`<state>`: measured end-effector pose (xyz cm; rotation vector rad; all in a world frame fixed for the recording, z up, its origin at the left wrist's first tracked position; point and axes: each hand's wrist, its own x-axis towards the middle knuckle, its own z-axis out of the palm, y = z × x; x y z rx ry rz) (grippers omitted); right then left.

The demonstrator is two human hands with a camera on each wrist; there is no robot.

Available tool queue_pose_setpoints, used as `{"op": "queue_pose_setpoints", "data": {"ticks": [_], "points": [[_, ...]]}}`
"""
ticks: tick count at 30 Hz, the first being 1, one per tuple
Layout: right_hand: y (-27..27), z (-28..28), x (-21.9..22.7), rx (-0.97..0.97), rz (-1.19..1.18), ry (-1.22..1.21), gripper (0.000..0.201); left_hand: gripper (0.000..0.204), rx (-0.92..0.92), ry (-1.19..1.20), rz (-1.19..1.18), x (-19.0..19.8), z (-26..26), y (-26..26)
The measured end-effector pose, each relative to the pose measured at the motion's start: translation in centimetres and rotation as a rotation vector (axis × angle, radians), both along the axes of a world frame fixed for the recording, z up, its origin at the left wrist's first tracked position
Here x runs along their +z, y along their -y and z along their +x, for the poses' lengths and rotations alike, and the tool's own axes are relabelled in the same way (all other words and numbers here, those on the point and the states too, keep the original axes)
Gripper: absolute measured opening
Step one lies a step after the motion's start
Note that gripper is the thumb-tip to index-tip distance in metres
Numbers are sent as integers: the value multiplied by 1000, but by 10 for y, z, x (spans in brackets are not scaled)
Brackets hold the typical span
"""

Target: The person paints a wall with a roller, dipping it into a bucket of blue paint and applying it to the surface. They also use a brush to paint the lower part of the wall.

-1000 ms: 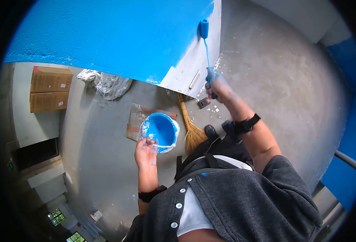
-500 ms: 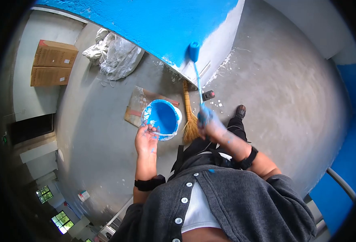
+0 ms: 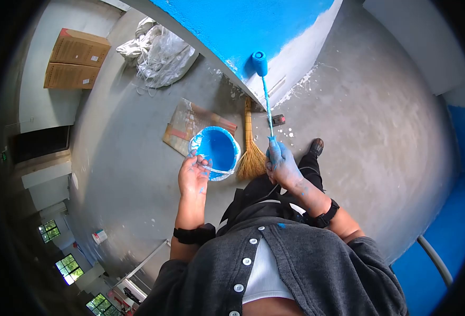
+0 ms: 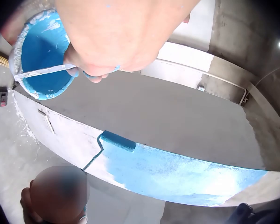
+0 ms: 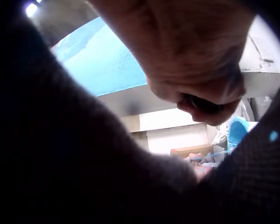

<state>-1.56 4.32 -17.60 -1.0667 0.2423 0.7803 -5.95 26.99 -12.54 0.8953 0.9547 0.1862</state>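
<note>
My left hand (image 3: 193, 175) holds the wire handle of a bucket (image 3: 236, 152) coated inside with blue paint, white smears round its rim. The bucket hangs in front of me, its mouth tilted toward the head camera. My right hand (image 3: 283, 164), smudged with blue, grips the handle of a paint roller (image 3: 260, 64). In the left wrist view the roller's blue sleeve (image 4: 119, 141) lies against the wall, where blue paint borders white. The right wrist view shows the curled right hand (image 5: 196, 60) close up, with the dark handle end inside the fist.
A straw broom (image 3: 252, 158) leans by the wall's lower corner, near a small black-and-red object (image 3: 278, 120). A flat board (image 3: 177, 138) lies under the bucket. White sacks (image 3: 161, 58) and cardboard boxes (image 3: 74, 60) stand further left. White paint drips spot the grey floor (image 3: 369, 147).
My right hand has drawn the roller down the wall toward me, from the white strip to the blue border. The left hand keeps holding the bucket. One foot has come into view at right.
</note>
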Motion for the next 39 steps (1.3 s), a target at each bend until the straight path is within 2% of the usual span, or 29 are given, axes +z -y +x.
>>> {"op": "queue_pose_setpoints", "data": {"ticks": [1, 3, 4, 5, 7, 8, 11, 13, 17, 21, 24, 29, 32, 34, 39], "points": [[-3, -3, -5, 7, 0, 4, 36, 21, 7, 4, 0, -1, 0, 0], [-10, -21, -16, -3, -116, 231, 32, 20, -8, -15, -6, -2, -2, -1], [-14, -26, -24, -26, -236, 457, 31, 20, -7, -14, -6, -3, -1, -3], [-10, -24, -32, -24, -238, 456, 31, 19, -3, -16, -7, -2, -1, -3], [-1, -8, -25, 111, -461, 601, 28, 18, 5, -24, -10, -1, -5, -2], [-4, -8, -29, 98, -506, 640, 29, 18, 11, -20, -8, -2, -5, -3], [2, -23, -53, 80, -585, 723, 29, 18, 18, 10, -12, -3, -5, -5], [18, -22, -52, 115, -711, 745, 25, 18, 28, 25, -18, -5, -10, -6], [40, -2, -76, -147, -739, 829, 19, 19, 58, 19, 14, -9, -13, -2], [37, 11, -102, -105, -869, 853, 19, 20, 65, 0, 35, -10, -11, -1], [31, 26, -124, -156, -894, 908, 19, 20, 85, -13, 49, -17, -11, -4], [34, 59, -76, -261, -917, 1007, 20, 19, 84, -36, 45, -15, -9, -3], [36, 43, -90, -179, -967, 983, 19, 18, 63, -26, 27, -15, -6, -6], [38, 42, -81, -135, -960, 977, 19, 19, 54, -18, 18, -15, -5, -5], [38, 56, -46, -230, -911, 1008, 21, 19, 21, -32, 23, -8, -7, -2]]}}
